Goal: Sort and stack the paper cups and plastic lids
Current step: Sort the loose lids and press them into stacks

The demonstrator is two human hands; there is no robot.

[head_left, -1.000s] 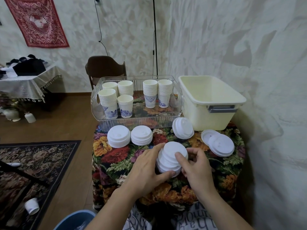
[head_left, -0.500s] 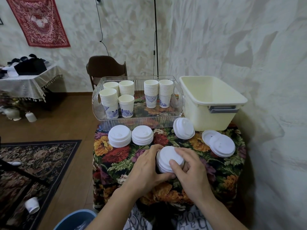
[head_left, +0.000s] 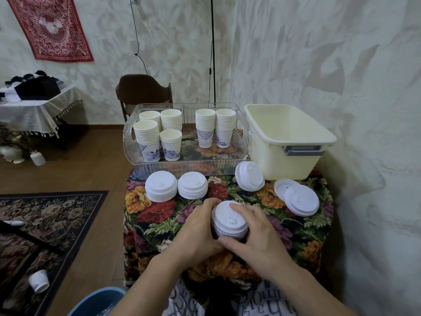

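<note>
Fingers of my left hand [head_left: 196, 226] and right hand [head_left: 255, 233] curl tight around the pile of lids [head_left: 229, 221]. It stands straight up between both hands, on the table [head_left: 159, 215].

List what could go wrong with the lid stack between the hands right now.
The lid stack is gripped from both sides by the left hand and right hand; an uneven squeeze could skew it or pop lids loose. Another lid pile already leans tilted against the cream tub; a bump might send it sliding across the tablecloth.
</note>
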